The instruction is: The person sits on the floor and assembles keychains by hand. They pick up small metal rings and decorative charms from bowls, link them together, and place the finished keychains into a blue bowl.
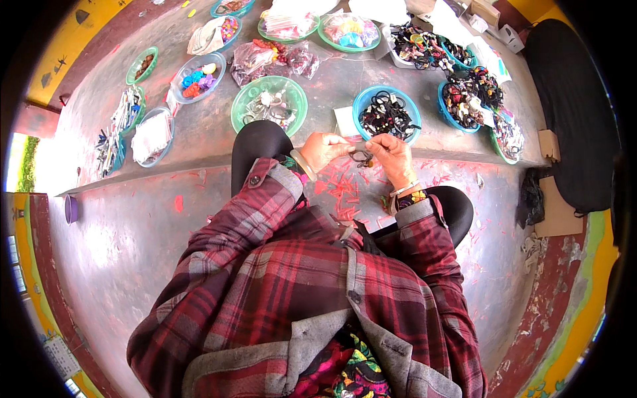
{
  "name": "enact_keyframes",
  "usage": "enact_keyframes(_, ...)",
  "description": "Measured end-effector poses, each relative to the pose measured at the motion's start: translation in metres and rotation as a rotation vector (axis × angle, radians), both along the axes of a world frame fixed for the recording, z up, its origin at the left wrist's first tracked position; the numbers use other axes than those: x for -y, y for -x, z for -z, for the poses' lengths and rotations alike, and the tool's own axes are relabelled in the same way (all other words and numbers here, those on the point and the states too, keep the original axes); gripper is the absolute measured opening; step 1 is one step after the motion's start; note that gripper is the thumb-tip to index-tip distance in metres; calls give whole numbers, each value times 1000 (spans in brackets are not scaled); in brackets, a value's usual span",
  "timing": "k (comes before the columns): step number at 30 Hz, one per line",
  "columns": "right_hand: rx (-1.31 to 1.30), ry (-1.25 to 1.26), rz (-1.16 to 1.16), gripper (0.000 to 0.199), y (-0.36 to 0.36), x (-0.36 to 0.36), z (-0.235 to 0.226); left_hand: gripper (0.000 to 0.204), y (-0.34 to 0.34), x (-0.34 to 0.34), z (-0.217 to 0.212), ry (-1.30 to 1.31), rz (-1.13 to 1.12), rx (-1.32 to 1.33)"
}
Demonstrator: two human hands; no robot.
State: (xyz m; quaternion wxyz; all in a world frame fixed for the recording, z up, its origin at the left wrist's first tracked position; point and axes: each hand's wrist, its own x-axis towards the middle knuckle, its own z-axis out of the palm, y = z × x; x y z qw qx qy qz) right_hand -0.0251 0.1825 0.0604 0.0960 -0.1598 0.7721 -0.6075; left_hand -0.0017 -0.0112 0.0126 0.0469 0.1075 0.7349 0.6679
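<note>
My left hand (323,151) and my right hand (393,159) meet in front of my knees, thumbs and fingers pinched. Stretched between the fingertips is a small greyish, see-through piece (360,145) that looks like the top of a plastic bag. Dark looped hair ties (361,158) show just below it; whether they lie inside the bag is too small to tell. Just beyond my right hand, a blue basin (359,106) holds many black hair ties (386,118). A white card or paper (345,122) lies beside that basin, beyond the fingertips.
On the raised concrete ledge stand a green basin (237,106) with clear bags, a basin of colourful pieces (198,81), purplish plastic bags (259,61) and more basins of hair ties (464,103). Red scraps (342,192) litter the floor below. A purple cup (71,209) stands far left.
</note>
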Motion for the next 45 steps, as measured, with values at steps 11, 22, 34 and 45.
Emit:
enact_keyframes(11, 122, 286, 115, 7, 11, -7, 5, 25, -3, -1, -20, -44, -129, 181)
enact_keyframes(22, 74, 131, -4, 9, 5, 7, 1, 17, -5, -1, -37, 245, -116, -77)
enact_keyframes(34, 147, 14, 49, 19, 12, 7, 16, 12, 43, 115, -52, -216, -723, 96)
enact_keyframes(45, 231, -163, -21, 21, 14, 12, 22, 23, 56, 185, 97, -371, -867, 614)
